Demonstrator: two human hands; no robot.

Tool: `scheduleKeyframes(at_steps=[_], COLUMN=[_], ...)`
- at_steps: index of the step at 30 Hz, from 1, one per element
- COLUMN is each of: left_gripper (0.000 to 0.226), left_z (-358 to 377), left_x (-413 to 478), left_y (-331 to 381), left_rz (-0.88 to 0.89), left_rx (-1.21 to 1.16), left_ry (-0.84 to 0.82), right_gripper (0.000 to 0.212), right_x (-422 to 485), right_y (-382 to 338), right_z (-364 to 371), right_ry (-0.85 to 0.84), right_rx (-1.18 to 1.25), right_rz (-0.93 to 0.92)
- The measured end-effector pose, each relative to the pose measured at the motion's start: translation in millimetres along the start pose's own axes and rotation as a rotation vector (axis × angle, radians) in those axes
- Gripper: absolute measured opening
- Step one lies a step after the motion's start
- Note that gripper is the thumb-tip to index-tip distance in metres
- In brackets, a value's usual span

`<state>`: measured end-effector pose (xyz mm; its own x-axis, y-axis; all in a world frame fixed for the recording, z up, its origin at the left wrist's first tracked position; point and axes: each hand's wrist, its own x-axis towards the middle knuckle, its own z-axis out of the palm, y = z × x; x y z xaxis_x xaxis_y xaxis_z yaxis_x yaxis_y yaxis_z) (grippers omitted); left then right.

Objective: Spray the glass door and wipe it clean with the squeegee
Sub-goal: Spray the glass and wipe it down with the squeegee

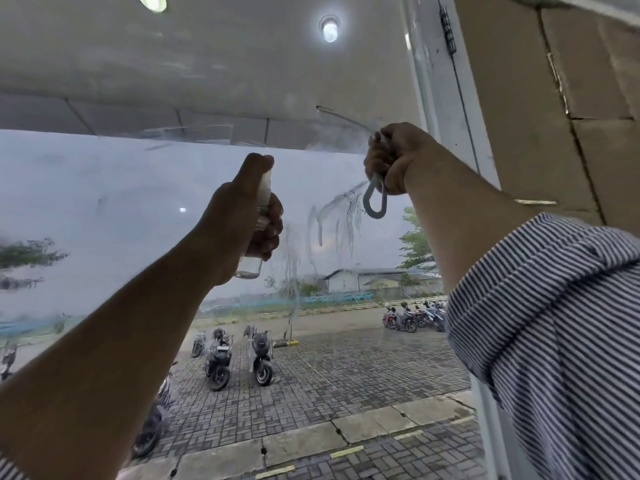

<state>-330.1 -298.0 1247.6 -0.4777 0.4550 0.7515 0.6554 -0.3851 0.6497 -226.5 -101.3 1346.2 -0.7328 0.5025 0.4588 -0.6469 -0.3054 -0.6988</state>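
**Two hands raised to the glass door, each closed on a tool**

Two bare forearms reach up toward the glass door, which fills most of the view.

**Left hand.** The left hand is wrapped around a small clear spray bottle. The fingers curl round the body of the bottle from the far side, and the forefinger sits raised on top of the pale nozzle cap. The bottle stands nearly upright, its clear base showing below the heel of the hand. Whether the cap is being pressed down cannot be told.

**Right hand.** The right hand is clenched in a full fist on the handle of the squeegee. The pale grey loop at the end of the handle hangs out below the fist. The blade runs up and to the left from the fist as a thin line lying against the glass, near the door's upper right edge. A striped sleeve is rolled back above the right elbow.

**Glass.** Wet streaks and drip trails run down the pane between the two hands and below them. The pane's left part looks hazy. The white door frame stands just to the right of the squeegee hand.

**Beyond the glass.** Parked motorbikes stand on a brick-paved yard.
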Motion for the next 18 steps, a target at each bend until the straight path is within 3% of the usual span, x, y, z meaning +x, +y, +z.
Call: scheduleKeyframes(at_steps=[9, 18], left_gripper=[0.064, 0.066], left_z=[-1.9, 8.0], left_x=[-1.4, -7.4], left_y=[7.3, 11.7], left_rz=[0.001, -0.014], left_rx=[-0.036, -0.027], left_ry=[0.018, -0.015], right_gripper=[0.046, 0.045], right_x=[-35.6, -31.0], right_y=[79.0, 20.5], right_z=[-9.0, 7.3], right_ry=[0.052, 0.109], right_rx=[0.032, 0.44], right_rz=[0.081, -0.086])
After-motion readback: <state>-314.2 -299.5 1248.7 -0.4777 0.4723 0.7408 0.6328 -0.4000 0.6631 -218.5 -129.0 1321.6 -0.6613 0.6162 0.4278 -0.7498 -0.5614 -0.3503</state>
